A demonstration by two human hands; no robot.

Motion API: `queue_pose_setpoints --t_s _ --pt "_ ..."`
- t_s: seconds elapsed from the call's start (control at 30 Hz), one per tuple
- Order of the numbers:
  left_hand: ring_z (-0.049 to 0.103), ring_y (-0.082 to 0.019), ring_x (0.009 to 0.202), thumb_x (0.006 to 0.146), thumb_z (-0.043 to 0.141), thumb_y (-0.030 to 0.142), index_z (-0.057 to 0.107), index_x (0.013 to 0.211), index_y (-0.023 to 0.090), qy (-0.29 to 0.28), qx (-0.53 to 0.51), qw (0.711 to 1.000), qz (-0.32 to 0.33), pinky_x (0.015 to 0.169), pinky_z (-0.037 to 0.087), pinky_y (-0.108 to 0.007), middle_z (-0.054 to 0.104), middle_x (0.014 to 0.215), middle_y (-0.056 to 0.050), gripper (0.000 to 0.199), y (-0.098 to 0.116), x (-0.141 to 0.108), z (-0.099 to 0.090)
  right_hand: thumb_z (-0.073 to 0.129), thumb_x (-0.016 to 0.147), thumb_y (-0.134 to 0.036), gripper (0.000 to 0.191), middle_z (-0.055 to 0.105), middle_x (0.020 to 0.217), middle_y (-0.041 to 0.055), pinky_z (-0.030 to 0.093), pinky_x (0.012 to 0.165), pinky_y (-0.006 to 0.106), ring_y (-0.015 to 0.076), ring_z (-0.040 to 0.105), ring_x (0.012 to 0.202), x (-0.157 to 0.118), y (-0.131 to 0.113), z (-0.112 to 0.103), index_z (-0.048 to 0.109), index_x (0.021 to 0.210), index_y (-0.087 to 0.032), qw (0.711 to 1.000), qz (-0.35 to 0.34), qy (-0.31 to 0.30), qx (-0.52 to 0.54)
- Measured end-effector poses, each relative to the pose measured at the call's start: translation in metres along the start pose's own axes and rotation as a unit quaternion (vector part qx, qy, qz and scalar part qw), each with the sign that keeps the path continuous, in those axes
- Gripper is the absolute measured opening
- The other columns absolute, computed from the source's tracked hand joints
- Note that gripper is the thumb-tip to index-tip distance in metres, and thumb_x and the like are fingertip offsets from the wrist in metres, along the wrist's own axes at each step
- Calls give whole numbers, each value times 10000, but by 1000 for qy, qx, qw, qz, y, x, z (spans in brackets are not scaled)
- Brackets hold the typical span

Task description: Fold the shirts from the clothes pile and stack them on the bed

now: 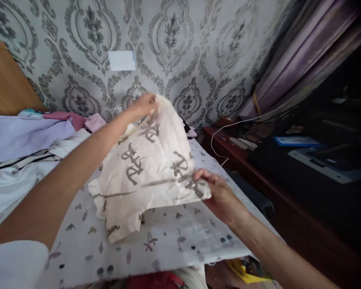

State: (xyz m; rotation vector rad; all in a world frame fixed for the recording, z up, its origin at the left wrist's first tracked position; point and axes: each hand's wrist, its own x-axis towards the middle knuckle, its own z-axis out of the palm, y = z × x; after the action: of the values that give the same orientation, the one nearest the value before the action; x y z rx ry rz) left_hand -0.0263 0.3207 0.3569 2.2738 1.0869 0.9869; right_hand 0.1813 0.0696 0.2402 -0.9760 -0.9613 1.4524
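Observation:
A cream garment [161, 164] with dark brush-stroke lettering hangs spread between my two hands, above a board covered in white printed cloth [165, 241]. My left hand [145, 106], slightly blurred, pinches the garment's upper edge at the far side. At its right corner, my right hand [218, 194] grips the fabric between thumb and fingers. The garment's lower left part droops close to the printed cloth; whether it touches I cannot tell.
Piled clothes [30, 132] lie on the left. A dark red table [243, 160] on the right carries a white cable [213, 138] and a large black object [313, 172]. Below the near edge are red fabric [156, 279] and a yellow item [246, 273]. Patterned wallpaper [171, 44] is behind.

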Motion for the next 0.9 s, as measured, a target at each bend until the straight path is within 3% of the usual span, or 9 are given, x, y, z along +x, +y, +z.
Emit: queue_pose_setpoints --t_s 0.13,0.27,0.37,0.5,0.6,0.67,0.77,0.83,0.9 --pt "648 -171 1008 960 497 231 576 1184 77 -108 17 994 -26 855 516 -283 693 1154 -124 284 -39 -62 71 828 662 -392 279 704 746 35 546 674 269 146 659 689 -26 45 -48 745 808 -168 985 136 35 -96" --pt "650 -240 1050 987 463 329 561 1219 150 -177 56 983 -8 891 532 -369 676 1189 -126 309 -71 -145 89 763 699 -574 470 726 894 110 558 687 322 188 681 739 -28 50 -68 740 889 -144 976 130 73 -156" --pt "576 -290 1196 1020 374 392 538 1243 169 -159 133 977 42 993 490 -443 602 1295 -164 355 -82 -194 84 639 781 -647 489 670 761 65 515 595 317 188 634 663 -13 45 -59 694 848 -165 946 83 57 -308" --pt "508 -266 1265 1040 375 389 524 1267 199 -135 157 973 100 1018 467 -416 560 1339 -144 331 -62 -247 63 608 849 -539 353 650 788 35 512 664 355 214 630 716 -7 48 -32 656 951 -205 821 13 16 -570" --pt "576 -250 1067 1003 485 409 584 1073 207 -188 157 951 187 930 486 -401 638 1135 -103 235 -35 -289 45 715 791 -409 449 673 1021 81 553 725 385 262 677 885 -21 60 -22 580 1168 -208 759 -47 2 -649" --pt "584 -266 983 940 584 460 591 1047 216 -239 185 929 213 908 482 -434 656 1073 -87 266 -26 -312 37 703 807 -313 521 648 1141 110 569 779 396 278 669 1005 -32 70 -24 517 1282 -210 735 -115 -16 -669" --pt "592 -274 1008 943 570 318 589 1152 235 -240 229 926 178 923 478 -425 667 1116 -72 226 -29 -332 32 537 907 -189 289 654 1065 95 574 769 376 247 671 951 -37 78 -30 574 1192 -216 703 -191 -52 -683" --pt "604 -249 1002 954 443 139 605 1133 231 -221 223 937 151 916 484 -380 678 1101 -60 258 -33 -331 28 432 935 -136 233 655 953 77 571 713 352 221 672 845 -33 74 -31 618 1052 -212 700 -199 -70 -683" --pt "624 -216 917 961 370 94 626 1050 224 -246 179 946 110 832 504 -321 685 1016 -44 301 -29 -321 21 388 943 -126 263 650 912 71 563 690 338 207 668 802 -28 62 -30 632 995 -209 712 -197 -77 -669"
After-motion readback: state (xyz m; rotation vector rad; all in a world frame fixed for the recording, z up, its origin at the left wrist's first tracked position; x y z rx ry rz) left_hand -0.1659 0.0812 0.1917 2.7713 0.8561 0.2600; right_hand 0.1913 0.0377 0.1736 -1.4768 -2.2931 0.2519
